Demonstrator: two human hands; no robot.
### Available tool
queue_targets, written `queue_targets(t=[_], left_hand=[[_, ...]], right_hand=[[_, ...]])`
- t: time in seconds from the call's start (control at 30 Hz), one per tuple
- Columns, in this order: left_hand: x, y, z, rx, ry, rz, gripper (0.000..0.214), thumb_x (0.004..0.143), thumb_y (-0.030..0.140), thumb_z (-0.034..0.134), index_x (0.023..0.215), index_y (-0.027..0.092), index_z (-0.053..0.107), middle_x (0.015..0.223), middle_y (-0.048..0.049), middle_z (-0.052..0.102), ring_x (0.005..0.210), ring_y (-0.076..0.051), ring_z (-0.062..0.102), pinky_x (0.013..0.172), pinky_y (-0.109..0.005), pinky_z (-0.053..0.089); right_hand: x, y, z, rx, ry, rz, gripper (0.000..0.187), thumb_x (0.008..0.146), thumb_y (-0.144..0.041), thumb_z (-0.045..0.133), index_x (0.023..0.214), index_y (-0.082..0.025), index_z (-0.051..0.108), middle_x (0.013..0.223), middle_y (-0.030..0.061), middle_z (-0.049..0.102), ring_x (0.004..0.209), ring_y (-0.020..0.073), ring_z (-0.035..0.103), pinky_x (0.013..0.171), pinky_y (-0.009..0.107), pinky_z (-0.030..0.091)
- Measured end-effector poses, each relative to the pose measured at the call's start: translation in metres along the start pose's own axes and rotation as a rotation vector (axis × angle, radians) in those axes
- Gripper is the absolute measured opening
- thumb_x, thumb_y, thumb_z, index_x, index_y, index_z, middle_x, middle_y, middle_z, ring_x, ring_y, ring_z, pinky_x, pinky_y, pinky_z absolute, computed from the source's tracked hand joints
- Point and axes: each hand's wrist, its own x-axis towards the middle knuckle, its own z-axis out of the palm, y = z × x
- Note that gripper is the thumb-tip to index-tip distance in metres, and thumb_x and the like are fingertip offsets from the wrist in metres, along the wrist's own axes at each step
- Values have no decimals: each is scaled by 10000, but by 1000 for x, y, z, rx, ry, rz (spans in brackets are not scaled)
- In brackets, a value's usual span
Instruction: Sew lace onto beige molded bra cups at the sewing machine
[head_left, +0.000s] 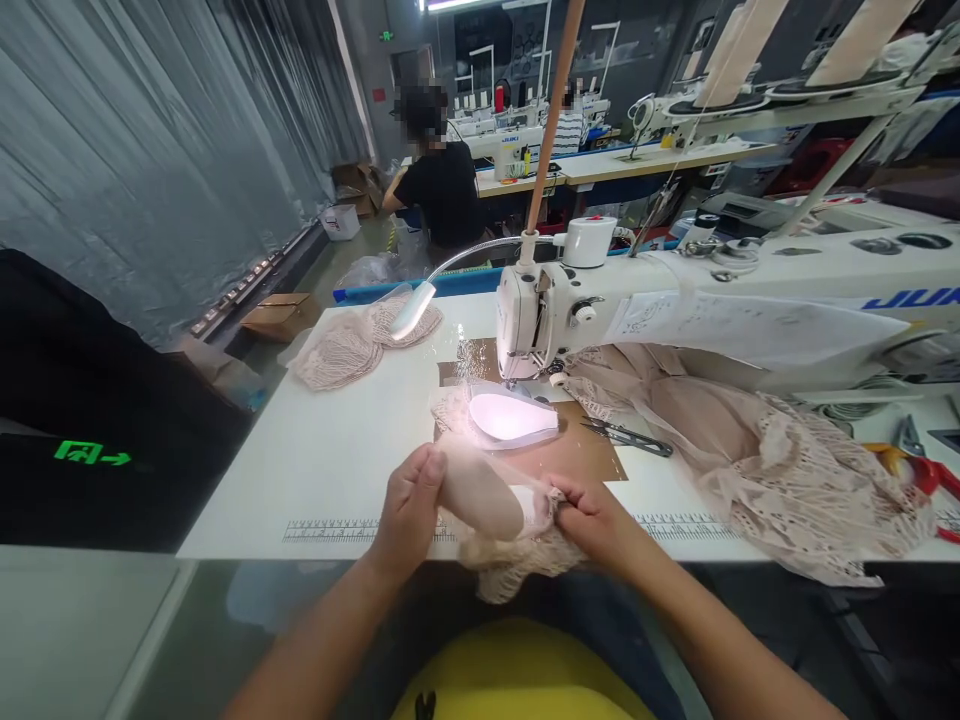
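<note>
A beige bra cup (480, 490) with lace along its lower side is stretched between my two hands at the table's front edge. My left hand (409, 510) pinches its left end between thumb and fingers. At the other end, my right hand (592, 515) is closed on the edge near the lace (517, 560), which hangs over the table edge. Just beyond lies a pale moulded cup (510, 415), brightly lit, with more lace at its left. Behind it stands the white sewing machine head (525, 320); glare hides detail around the needle.
Dark thread snips (630, 435) lie on a brown sheet right of the pale cup. Lace pieces (341, 350) rest at the table's back left. A lace garment (795, 450) covers the right side. A lamp (414, 308) overhangs the table; a person (442, 180) sits beyond.
</note>
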Motion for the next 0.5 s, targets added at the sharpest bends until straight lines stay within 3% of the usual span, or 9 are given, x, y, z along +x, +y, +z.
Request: queue_targets(t=[0.1, 0.17, 0.27, 0.3, 0.37, 0.43, 0.5], left_hand=[[-1, 2, 0, -96, 4, -70, 343, 905, 475, 489, 744, 173, 477, 662, 33, 420, 601, -92, 378, 558, -198, 346], [-3, 7, 3, -42, -32, -87, 351, 911, 469, 479, 728, 170, 461, 653, 35, 416, 597, -90, 388, 554, -196, 349], [-2, 15, 15, 168, -259, -64, 382, 919, 459, 455, 677, 164, 439, 650, 26, 424, 587, -90, 404, 538, -200, 349], [0, 18, 19, 247, -348, -29, 388, 925, 451, 440, 664, 164, 439, 644, 24, 427, 577, -91, 406, 530, -203, 346], [8, 23, 27, 426, -467, 100, 379, 942, 420, 398, 671, 164, 467, 635, 16, 446, 575, -101, 424, 542, -217, 363], [23, 25, 31, 661, -483, 287, 335, 947, 384, 380, 744, 163, 528, 712, -17, 524, 664, -134, 491, 624, -249, 410], [43, 21, 29, 931, -465, 444, 258, 926, 370, 428, 887, 167, 582, 922, -72, 596, 842, -192, 546, 734, -300, 440]], right_hand=[[-7, 11, -24, 34, 16, 52, 128, 751, -196, 480, 645, -194, 552, 624, -20, 533, 606, 134, 486, 583, 250, 385], [-9, 10, -31, 163, 94, 47, 91, 767, -251, 561, 820, -206, 621, 821, 15, 623, 762, 161, 561, 700, 277, 440], [-10, -2, -23, 485, 2, -38, 507, 713, -446, 706, 1149, -229, 566, 1164, 82, 598, 1042, 217, 556, 875, 339, 440], [-9, -6, -17, 572, -93, -52, 588, 665, -481, 749, 1155, -217, 560, 1129, 87, 611, 1022, 223, 567, 858, 341, 450], [-8, -12, -4, 688, -263, -21, 508, 674, -484, 754, 1049, -179, 596, 949, 61, 647, 872, 196, 601, 758, 310, 469], [-8, -14, 5, 742, -338, -22, 413, 716, -468, 730, 949, -143, 623, 833, 38, 639, 762, 160, 593, 690, 269, 456], [-10, -12, 8, 755, -359, -49, 388, 739, -457, 715, 922, -123, 640, 814, 35, 632, 743, 143, 580, 678, 245, 442]])
